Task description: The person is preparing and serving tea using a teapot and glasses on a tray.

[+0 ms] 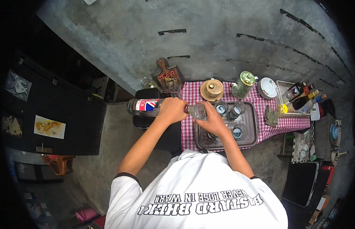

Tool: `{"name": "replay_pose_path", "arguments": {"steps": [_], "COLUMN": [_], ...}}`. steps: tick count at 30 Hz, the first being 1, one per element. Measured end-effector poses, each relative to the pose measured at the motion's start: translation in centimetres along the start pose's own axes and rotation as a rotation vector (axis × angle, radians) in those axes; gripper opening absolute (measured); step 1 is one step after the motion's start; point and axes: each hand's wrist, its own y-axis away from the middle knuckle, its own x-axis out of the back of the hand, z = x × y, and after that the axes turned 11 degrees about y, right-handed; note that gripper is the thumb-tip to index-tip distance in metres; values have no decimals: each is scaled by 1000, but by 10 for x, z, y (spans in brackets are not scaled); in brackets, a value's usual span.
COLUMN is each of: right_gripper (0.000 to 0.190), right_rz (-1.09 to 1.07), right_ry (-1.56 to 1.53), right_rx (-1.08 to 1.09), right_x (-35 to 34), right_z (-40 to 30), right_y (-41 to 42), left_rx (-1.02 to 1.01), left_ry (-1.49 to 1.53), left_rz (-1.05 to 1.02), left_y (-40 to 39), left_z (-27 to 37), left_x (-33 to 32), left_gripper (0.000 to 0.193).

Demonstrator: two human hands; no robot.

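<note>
A glass bottle with a red, white and blue label (146,105) lies nearly level, its neck toward the right. Around its neck end my left hand (174,111) is closed. The bottle's mouth meets the rim of a clear drinking glass (199,111), which my right hand (213,118) grips, tilted over the left edge of a brown tray (255,126). Several more glasses stand on that tray, among them one at the back (237,110) and one nearer me (239,132). Whether liquid is flowing cannot be told.
On the checked tablecloth (188,137) are a lidded wooden pot (214,87), a green patterned jug (242,86), stacked plates (268,88) and a folded cloth (271,116). A wire basket (297,114) holds several bottles at the right. A wooden tea sign (167,71) leans against the wall.
</note>
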Motion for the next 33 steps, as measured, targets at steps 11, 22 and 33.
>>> {"name": "replay_pose_path", "arguments": {"steps": [11,22,33], "right_gripper": [64,65,66], "right_rz": [14,-1,-9], "right_ry": [4,20,21], "right_rx": [9,-22,-13], "right_x": [-4,-4,-8], "right_z": [4,3,10], "right_y": [3,4,6], "left_rx": [11,32,14], "left_ry": [-30,-45,-46], "left_rz": [-34,-75,-73], "left_y": [0,-2,-2], "left_z": [0,-1,-2], "left_x": [-2,-5,-11], "left_gripper": [22,24,24]}}
